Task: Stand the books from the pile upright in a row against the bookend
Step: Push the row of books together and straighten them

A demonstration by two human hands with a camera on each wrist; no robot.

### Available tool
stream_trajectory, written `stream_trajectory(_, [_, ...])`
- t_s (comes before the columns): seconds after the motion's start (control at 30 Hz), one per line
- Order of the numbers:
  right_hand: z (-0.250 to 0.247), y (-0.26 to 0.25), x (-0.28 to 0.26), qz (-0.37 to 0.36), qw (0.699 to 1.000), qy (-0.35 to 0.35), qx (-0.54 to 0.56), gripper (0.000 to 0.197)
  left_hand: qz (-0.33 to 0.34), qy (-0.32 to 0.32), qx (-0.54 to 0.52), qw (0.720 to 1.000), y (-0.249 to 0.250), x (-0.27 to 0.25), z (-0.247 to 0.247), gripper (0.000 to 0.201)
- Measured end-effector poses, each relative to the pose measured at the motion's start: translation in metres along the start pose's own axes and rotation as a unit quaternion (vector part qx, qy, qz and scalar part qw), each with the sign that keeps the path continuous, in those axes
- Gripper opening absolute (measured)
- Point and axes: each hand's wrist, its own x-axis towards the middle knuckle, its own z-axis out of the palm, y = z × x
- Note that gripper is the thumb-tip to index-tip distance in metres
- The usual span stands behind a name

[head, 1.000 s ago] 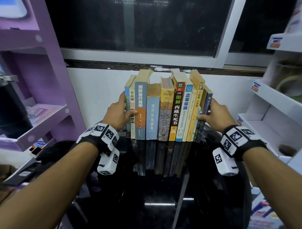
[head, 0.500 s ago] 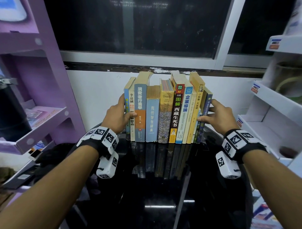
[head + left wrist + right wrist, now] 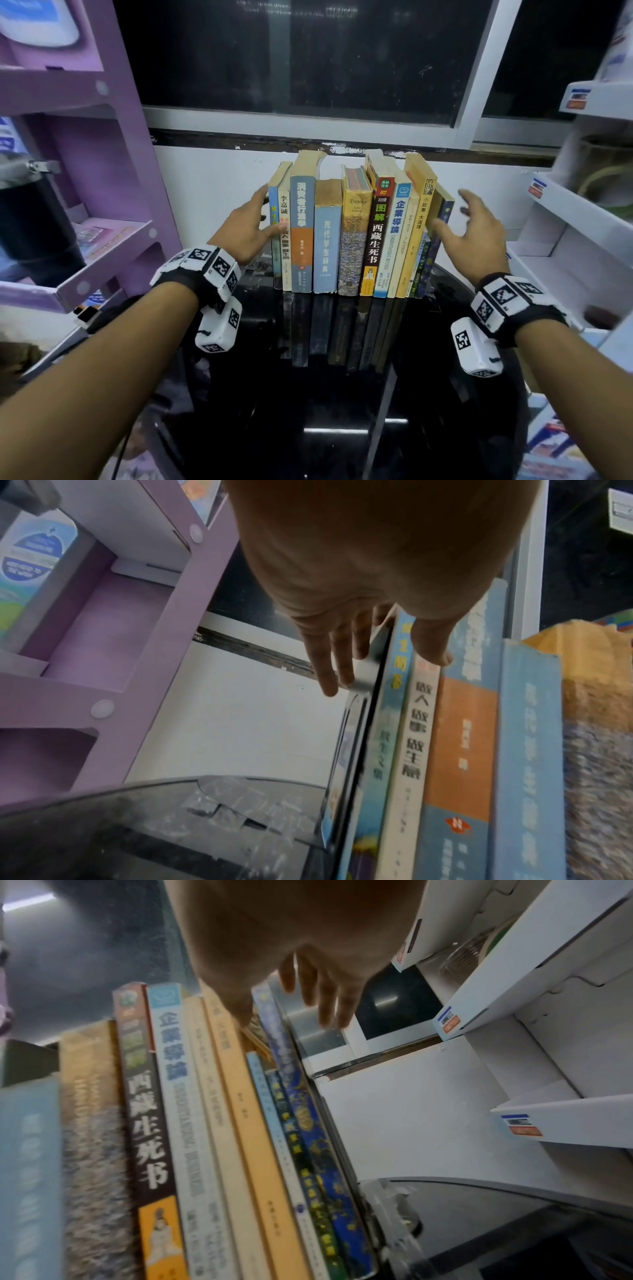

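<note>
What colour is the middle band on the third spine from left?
Orange band, clearest in the left wrist view.

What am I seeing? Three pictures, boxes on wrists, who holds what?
No machine: a person's two bare hands. The wide picture is from a camera on the head; the other two are from cameras on the wrists, looking along the fingers. The white boxes with black square markers are that wrist gear. On the glossy black table stands a row of upright books, spines toward the person. The left hand lies flat against the row's left end, thumb on a spine. The right hand is at the right end, fingers spread, thumb by the dark blue book. Neither grips anything.
</note>
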Motion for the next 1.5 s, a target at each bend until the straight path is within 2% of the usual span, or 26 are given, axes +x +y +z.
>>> stream_trajectory(0.1, [-0.002,-0.027,-0.003,-0.094,0.993,0.061,-0.043,0.059,0.018,0.017,0.015,1.000,0.000,0.001,-0.017,0.073])
stream_trajectory(0.17, [0.003,-0.050,-0.005,-0.177,0.979,0.056,-0.079,0.059,0.026,0.018,0.014,0.999,-0.001,0.003,-0.028,0.073])
stream_trajectory(0.23, [0.013,-0.072,-0.010,-0.256,0.958,0.017,-0.131,0.062,0.044,0.018,0.008,0.999,-0.002,0.004,-0.035,0.069])
stream_trajectory(0.3, [0.030,-0.091,-0.017,-0.339,0.918,-0.033,-0.202,0.064,0.060,0.020,0.010,0.998,-0.002,0.007,-0.042,0.066])
stream_trajectory(0.4, [0.064,-0.108,-0.026,-0.453,0.841,-0.092,-0.282,0.066,0.085,0.024,0.021,0.996,-0.002,0.012,-0.048,0.063])
stream_trajectory(0.53, [0.103,-0.113,-0.032,-0.552,0.761,-0.137,-0.311,0.067,0.120,0.008,0.031,0.992,-0.005,0.020,-0.052,0.063])
stream_trajectory(0.8, [0.150,-0.106,-0.032,-0.608,0.706,-0.181,-0.315,0.069,0.172,-0.012,0.020,0.985,-0.008,0.042,-0.044,0.066])
stream_trajectory(1.07, [0.169,-0.093,-0.027,-0.618,0.699,-0.182,-0.309,0.071,0.205,-0.028,0.016,0.978,-0.015,0.054,-0.021,0.076])
stream_trajectory(1.33, [0.178,-0.084,-0.025,-0.621,0.698,-0.177,-0.311,0.074,0.255,0.006,0.021,0.967,-0.020,0.063,-0.014,0.074])
stream_trajectory(1.5, [0.180,-0.082,-0.021,-0.624,0.697,-0.177,-0.307,0.075,0.260,0.008,0.026,0.965,-0.021,0.066,-0.011,0.075])
